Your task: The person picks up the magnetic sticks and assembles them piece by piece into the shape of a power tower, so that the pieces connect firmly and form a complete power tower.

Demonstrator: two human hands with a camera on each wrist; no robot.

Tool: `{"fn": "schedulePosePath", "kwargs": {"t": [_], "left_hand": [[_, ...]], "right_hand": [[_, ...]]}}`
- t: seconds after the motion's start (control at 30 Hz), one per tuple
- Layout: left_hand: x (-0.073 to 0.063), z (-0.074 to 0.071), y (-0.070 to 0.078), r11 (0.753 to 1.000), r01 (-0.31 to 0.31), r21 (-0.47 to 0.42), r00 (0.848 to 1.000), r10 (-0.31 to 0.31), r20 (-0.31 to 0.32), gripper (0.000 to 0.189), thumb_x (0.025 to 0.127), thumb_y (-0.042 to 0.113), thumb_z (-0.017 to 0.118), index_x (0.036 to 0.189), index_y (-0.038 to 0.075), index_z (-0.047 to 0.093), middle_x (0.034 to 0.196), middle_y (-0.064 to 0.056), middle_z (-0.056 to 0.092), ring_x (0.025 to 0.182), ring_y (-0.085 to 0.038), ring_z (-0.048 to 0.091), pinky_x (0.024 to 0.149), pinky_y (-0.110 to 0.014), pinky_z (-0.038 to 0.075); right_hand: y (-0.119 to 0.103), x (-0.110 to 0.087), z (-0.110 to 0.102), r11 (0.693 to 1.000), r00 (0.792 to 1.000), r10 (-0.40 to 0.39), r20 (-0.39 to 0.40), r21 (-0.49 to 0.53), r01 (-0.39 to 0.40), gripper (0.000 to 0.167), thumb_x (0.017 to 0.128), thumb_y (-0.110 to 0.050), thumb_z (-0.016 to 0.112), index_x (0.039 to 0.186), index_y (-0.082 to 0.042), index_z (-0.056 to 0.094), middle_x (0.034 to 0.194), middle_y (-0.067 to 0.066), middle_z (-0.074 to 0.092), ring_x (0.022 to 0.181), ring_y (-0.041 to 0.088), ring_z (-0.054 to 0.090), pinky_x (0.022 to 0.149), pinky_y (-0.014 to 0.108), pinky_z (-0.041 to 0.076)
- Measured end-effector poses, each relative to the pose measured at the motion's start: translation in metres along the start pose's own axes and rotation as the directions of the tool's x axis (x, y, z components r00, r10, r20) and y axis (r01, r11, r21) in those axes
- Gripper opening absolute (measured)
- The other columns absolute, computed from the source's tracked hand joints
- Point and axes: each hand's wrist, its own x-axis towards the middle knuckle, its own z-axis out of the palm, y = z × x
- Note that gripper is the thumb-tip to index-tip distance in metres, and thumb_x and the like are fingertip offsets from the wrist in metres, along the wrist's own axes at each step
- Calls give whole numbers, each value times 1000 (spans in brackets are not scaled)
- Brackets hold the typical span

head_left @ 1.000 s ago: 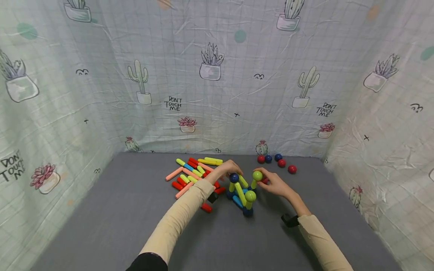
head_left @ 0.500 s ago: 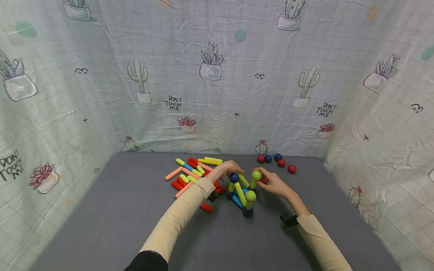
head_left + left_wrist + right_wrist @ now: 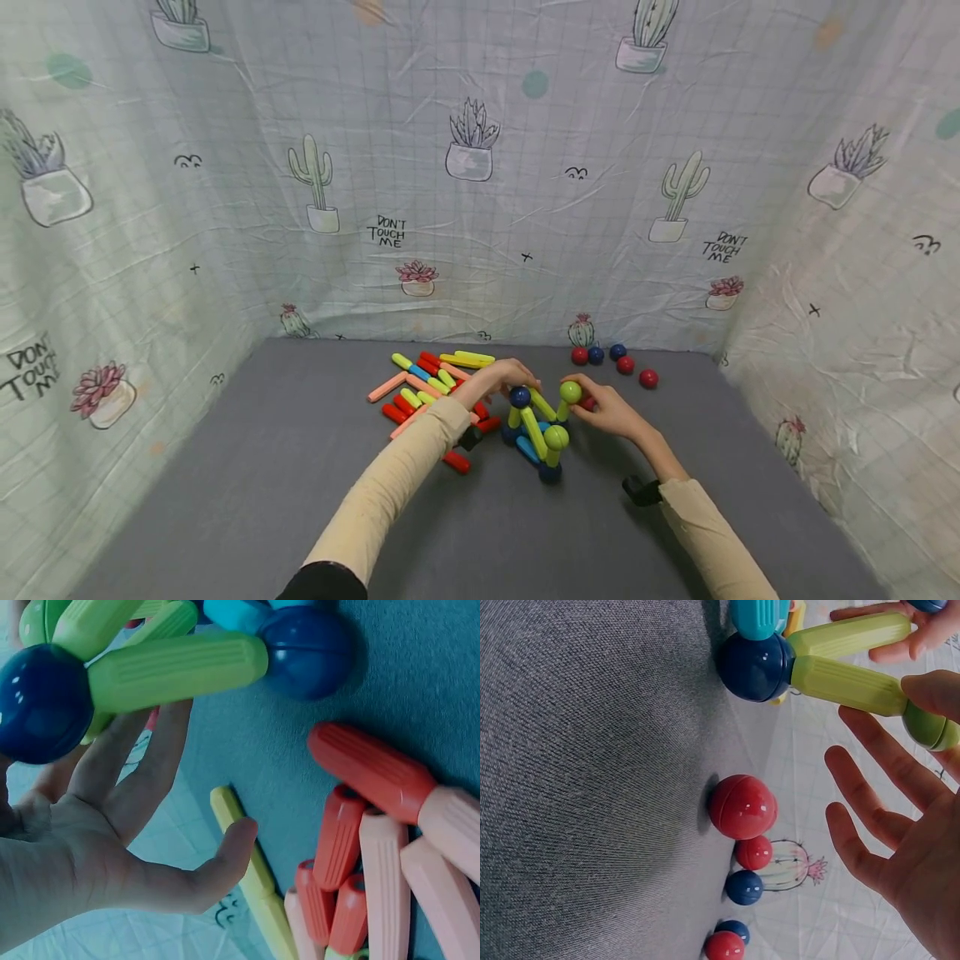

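A frame of magnetic rods and balls stands on the table, with navy balls at its base, blue rods low down and lime-green rods rising from them. My right hand (image 3: 611,410) pinches the green ball (image 3: 570,392) on top of an upright green rod (image 3: 847,686), its other fingers spread apart. My left hand (image 3: 501,379) reaches behind the raised navy ball (image 3: 520,397). In the left wrist view its fingers (image 3: 154,769) lie behind a green rod (image 3: 180,673), and its thumb is held well away. Another green ball (image 3: 556,437) tops the front upright, above a navy ball (image 3: 550,472).
Left of the frame lies a pile of loose red, pink, yellow and green rods (image 3: 386,387). One red rod (image 3: 456,462) is nearer the front. At the back right are several red and navy balls, including a red ball (image 3: 648,379). A patterned cloth (image 3: 480,233) surrounds the table.
Both hands and the frame of rods keep the same places. Only the head view has shifted slightly.
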Motion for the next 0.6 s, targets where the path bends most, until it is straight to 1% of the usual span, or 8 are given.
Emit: {"fn": "schedulePosePath", "kwargs": {"t": [0.03,0.07,0.13,0.2,0.3,0.4,0.5,0.6], "left_hand": [[21,-2,-11,999,-32,11,999,32,26,29,88,36,53,107,19,67,130,-2,50,111,-22,53,90,-40,43],[36,-4,-18,998,-59,24,997,58,51,29,88,37,53,106,20,67,129,0,51,108,-20,54,86,-36,46],[48,-6,-26,994,-97,44,992,93,89,29,87,39,53,105,21,67,127,2,53,106,-17,55,82,-32,48],[49,-10,-30,990,-136,29,982,131,137,34,87,43,51,106,19,67,125,1,54,102,-17,57,80,-32,49],[1,-8,-15,987,-162,14,976,158,153,40,92,36,46,119,8,57,131,-7,48,112,-22,52,91,-36,44],[-32,-11,-8,973,-229,-6,951,225,211,42,94,27,43,127,1,47,134,-15,43,116,-27,48,97,-39,39],[-45,-18,-9,963,-268,-34,920,266,288,41,94,20,44,131,4,43,140,-14,36,121,-30,44,101,-47,32],[-45,-23,-17,956,-288,-48,898,287,334,40,93,17,46,132,9,44,145,-10,29,128,-32,37,103,-55,24]], "right_hand": [[0,0,0,1000,1000,-3,0,0,3,41,85,-11,59,123,-9,45,93,7,61,69,10,55,60,24,45],[0,0,0,1000,1000,-7,-1,1,7,41,85,-11,59,123,-8,44,94,7,61,70,10,56,61,24,45],[-1,0,1,1000,1000,-13,-4,1,13,41,85,-11,58,123,-7,44,94,7,61,70,11,57,61,24,45],[-1,0,0,1000,1000,-13,-5,6,14,41,84,-10,59,123,-6,45,94,8,61,70,12,57,60,24,45],[-1,-1,0,1000,1000,-6,-1,8,6,40,84,-10,59,122,-6,45,92,7,61,68,13,56,59,23,44],[-2,-1,1,1000,1000,-4,0,7,4,40,84,-10,59,122,-7,45,92,7,61,69,11,56,61,23,45],[-2,0,1,1000,1000,-7,-2,3,7,40,84,-10,59,121,-10,45,94,8,62,71,9,56,63,24,45],[-3,1,1,1000,1000,-12,-3,0,12,40,84,-9,59,121,-11,45,96,8,62,73,8,57,64,25,46]]}}
